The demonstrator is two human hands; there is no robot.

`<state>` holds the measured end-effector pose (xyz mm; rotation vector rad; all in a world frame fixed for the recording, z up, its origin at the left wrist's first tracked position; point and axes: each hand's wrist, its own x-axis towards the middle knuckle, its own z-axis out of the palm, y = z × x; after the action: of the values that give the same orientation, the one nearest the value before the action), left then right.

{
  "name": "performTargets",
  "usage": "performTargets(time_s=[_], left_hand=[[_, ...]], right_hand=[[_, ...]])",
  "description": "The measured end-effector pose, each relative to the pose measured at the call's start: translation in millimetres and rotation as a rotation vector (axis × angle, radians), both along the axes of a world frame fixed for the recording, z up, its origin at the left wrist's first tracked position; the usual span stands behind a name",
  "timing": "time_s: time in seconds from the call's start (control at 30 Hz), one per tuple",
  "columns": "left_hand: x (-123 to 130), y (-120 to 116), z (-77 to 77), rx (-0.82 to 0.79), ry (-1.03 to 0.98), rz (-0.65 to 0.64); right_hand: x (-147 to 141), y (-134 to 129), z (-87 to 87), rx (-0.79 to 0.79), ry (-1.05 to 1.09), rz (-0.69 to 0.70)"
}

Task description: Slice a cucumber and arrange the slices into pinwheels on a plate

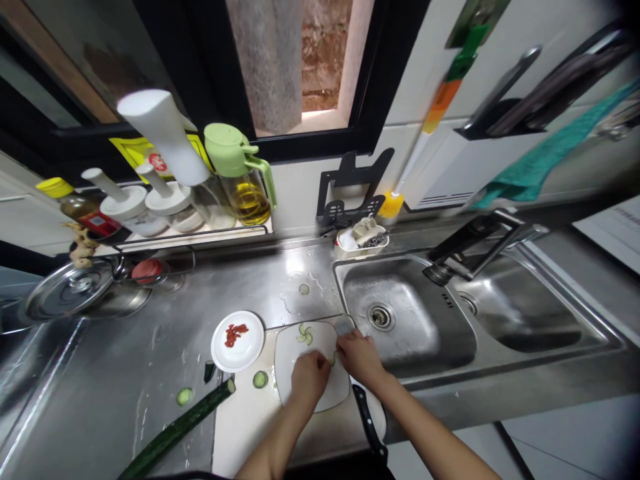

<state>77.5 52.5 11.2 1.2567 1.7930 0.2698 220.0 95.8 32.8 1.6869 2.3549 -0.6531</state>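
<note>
Over the squarish white plate (pixel 287 360), both hands work close together! The left hand (pixel 310 375) has a narrow grip, fingertips pinched on a thin green slice (pixel 333 361); the right hand (pixel 356 352) pinches narrowly at its other side. Small as it is, this piece looks light, bendy and probably wet, so it could slip or tear; the edges are the place to take it, with barely any squeeze. Towards the plate's far edge, pale green slices (pixel 305 335) curl in a little pinwheel, easily nudged out of shape.

Left of that, a cucumber (pixel 180 427) lies with its cut end on the pale board (pixel 243 417), the rest across the steel counter (pixel 120 373). It looks firm and fairly heavy, best held round the middle, where the bumpy skin should help. A knife (pixel 367 421) with a black riveted handle lies beside the right forearm.

Any writing? Behind the jars, a yellow packet (pixel 157 162) shows a round red mark; the sauce bottle (pixel 80 207) has a red label. I can't read either, nor the print on the white sheet (pixel 613 230) at far right.
</note>
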Motion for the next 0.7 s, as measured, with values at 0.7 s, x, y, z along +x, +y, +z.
performTargets(time_s=[0.7], left_hand=[[-3, -3, 4.1, -0.022, 0.107, -0.133]], right_hand=[[12, -39, 7.5, -0.021, 0.053, -0.114]])
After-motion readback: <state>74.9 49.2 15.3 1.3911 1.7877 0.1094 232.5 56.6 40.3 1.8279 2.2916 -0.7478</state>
